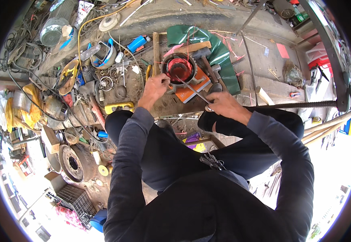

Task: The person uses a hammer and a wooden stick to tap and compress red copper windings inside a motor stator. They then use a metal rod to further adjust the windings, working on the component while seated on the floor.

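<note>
A round motor stator (167,60) with red windings inside (184,61) stands on an orange board (197,85) at the top centre. My left hand (156,89) is at its lower left rim, thumb and fingers pinched together; whatever they may hold is too small to make out. My right hand (226,105), to the lower right, grips a long thin metal rod (193,90) that slants up into the stator's opening. Hammers (207,64) and a green sheet (226,70) lie just right of the stator, with a wooden stick (156,48) at its upper left.
The cluttered bench (276,64) holds cables, small parts, a blue cylinder (137,43) and a yellow tool (119,107). A grey motor (56,28) lies upper left. A steel bar (300,105) crosses at right. A wheel rim (72,161) and crate (76,201) sit lower left.
</note>
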`<control>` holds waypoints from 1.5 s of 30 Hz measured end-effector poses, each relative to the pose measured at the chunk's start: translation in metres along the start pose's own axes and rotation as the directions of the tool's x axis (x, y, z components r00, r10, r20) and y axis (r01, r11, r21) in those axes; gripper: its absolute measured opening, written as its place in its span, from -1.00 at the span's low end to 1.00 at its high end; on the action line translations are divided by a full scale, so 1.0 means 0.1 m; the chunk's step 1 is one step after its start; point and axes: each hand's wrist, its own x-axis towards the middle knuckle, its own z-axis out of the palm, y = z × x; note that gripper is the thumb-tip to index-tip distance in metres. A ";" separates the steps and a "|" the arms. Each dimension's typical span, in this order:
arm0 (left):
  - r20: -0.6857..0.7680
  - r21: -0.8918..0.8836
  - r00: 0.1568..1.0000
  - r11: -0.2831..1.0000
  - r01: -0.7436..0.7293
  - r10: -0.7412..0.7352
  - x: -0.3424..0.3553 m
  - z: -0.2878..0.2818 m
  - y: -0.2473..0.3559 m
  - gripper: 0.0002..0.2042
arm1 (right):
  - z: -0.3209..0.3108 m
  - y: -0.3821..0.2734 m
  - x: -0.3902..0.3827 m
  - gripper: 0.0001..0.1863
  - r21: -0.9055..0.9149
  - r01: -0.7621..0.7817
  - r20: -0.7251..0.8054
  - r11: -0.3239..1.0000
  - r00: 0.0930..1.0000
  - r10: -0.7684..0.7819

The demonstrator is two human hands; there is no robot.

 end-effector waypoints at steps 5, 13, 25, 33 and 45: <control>-0.120 -0.025 0.972 0.979 0.201 -0.202 0.17 -0.17 -0.06 -0.69 | 0.11 0.10 -0.29 -0.63 -0.083 0.105 -0.148 0.991 0.982 -0.116; -0.004 -0.003 0.961 0.961 0.277 -0.277 0.62 -0.70 -0.45 -0.48 | 0.55 0.18 -0.94 -0.81 0.461 0.050 -0.186 0.886 0.982 0.042; 0.023 -0.438 0.997 0.896 0.079 -0.076 0.79 0.33 -0.60 -0.48 | 0.54 0.39 1.32 -0.60 0.251 0.246 -0.882 0.936 0.456 0.117; -0.014 -0.285 0.988 0.947 0.146 -0.157 0.61 0.37 -0.68 -0.52 | 0.29 0.25 2.11 -0.53 0.285 0.367 -0.936 0.886 0.308 0.173; -0.054 -0.746 0.900 0.617 0.252 -0.433 -0.37 0.85 -0.26 -0.50 | -0.15 -0.11 2.83 -0.60 0.165 0.479 -0.920 0.862 0.391 -0.041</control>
